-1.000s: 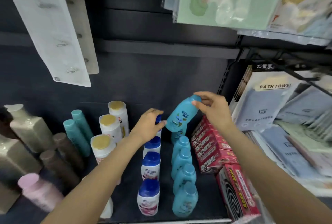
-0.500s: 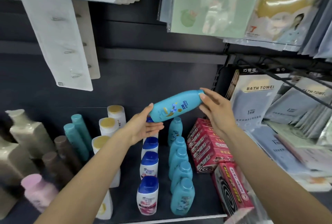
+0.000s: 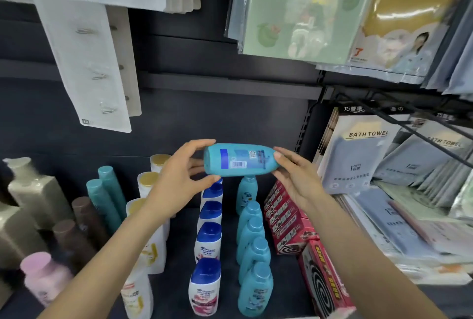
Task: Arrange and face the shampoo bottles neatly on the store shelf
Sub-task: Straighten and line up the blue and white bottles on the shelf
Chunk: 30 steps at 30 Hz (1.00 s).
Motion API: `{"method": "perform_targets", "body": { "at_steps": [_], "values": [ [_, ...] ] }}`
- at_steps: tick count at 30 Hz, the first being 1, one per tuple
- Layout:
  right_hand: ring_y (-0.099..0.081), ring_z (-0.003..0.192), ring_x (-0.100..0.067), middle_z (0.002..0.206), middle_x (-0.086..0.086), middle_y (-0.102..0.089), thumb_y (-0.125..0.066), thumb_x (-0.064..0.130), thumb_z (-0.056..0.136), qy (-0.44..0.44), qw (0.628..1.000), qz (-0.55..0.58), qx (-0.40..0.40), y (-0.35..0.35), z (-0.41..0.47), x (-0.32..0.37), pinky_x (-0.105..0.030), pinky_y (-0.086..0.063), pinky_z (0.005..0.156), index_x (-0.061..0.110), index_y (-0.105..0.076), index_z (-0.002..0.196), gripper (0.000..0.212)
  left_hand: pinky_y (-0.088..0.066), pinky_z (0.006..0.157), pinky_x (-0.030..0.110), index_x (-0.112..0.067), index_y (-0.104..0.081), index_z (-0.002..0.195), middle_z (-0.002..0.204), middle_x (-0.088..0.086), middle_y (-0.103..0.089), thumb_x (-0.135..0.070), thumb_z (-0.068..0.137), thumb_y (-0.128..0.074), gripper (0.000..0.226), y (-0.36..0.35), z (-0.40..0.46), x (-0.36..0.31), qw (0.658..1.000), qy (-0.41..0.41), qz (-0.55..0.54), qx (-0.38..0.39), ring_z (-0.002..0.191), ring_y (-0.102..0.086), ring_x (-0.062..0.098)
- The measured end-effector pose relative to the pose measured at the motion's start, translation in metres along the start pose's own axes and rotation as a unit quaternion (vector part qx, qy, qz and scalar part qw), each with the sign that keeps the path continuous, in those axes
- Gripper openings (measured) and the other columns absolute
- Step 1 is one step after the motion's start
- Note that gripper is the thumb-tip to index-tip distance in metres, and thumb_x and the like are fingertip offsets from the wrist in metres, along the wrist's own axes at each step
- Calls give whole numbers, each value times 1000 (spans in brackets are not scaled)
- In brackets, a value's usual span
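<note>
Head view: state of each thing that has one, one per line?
Held blue bottle: sideways in the air, barcode side toward the camera.
Left hand: grips the bottle's base end.
Right hand: fingers straight, touching the bottle's other end.
Blue bottle row: upright on the shelf, caps on.
White blue-capped bottles: upright, in a row.
Red boxes: closed, stacked beside the blue row.

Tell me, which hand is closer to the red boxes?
Right. The right hand hovers just above the red boxes; the left hand is across the bottle rows.
</note>
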State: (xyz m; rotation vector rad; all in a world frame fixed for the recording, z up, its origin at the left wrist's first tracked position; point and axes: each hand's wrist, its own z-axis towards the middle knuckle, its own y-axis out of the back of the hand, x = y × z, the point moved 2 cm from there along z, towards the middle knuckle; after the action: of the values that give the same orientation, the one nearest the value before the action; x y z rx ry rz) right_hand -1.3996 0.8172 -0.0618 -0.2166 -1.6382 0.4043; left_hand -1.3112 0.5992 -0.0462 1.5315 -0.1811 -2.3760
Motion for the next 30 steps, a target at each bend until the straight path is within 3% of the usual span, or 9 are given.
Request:
{"method": "perform_targets", "body": {
  "at_steps": [4,7,15,19,23,26,30],
  "values": [
    [-65,104,-21,114,-15,-66,-58,4,89,0,1000,-3,18,-1,-1,-2,-30,-57,83,2,-61,117,28,-46,89,9,-34,-51,120,120,-13,-51,3,73,-76,64,4,-7,-13,990,-82,113,13,106,-57,-1],
    [-65,105,-21,115,-15,-66,-58,4,89,-1,1000,9,23,-1,-1,-4,-30,-57,83,2,-61,118,29,-43,92,8,-22,-55,123,123,-8,-52,5,73,-74,60,6,-9,-15,975,-142,171,18,110,-54,0],
    [-64,106,-22,116,-15,-65,-57,4,90,-16,1000,16,13,-5,-1,-8,-33,-56,85,2,-61,119,30,-43,91,8,-23,-55,122,123,-8,-54,4,73,-75,60,11,-7,-16,975,-145,168,20,108,-56,-1],
    [-64,105,-20,112,-12,-68,-57,12,92,-22,1000,10,19,-5,-4,-7,-30,-57,84,6,-63,115,25,-47,86,10,-31,-55,120,113,-15,-59,-9,71,-79,59,10,-8,-13,991,-61,114,-20,94,-63,-1],
    [-65,105,-17,111,-8,-69,-56,17,93,-22,997,39,57,-7,-7,-4,-27,-55,88,9,-64,115,25,-52,79,16,-18,-62,108,98,-6,-68,-16,77,-74,33,7,-9,-5,993,37,9,-111,81,-67,5],
    [-66,101,-13,107,-3,-70,-55,14,91,-7,994,55,93,-9,-10,-3,-25,-54,89,9,-63,117,27,-52,79,22,-13,-63,99,96,6,-70,-25,85,-65,19,3,-4,0,979,120,-82,-145,72,-71,16],
    [-61,91,-8,102,1,-66,-57,10,91,22,996,23,88,-17,-10,-3,-24,-52,87,11,-61,121,31,-50,80,23,-15,-59,93,84,8,-68,-46,91,-52,32,-2,2,8,948,240,-129,-167,64,-67,16]
  ]
}}
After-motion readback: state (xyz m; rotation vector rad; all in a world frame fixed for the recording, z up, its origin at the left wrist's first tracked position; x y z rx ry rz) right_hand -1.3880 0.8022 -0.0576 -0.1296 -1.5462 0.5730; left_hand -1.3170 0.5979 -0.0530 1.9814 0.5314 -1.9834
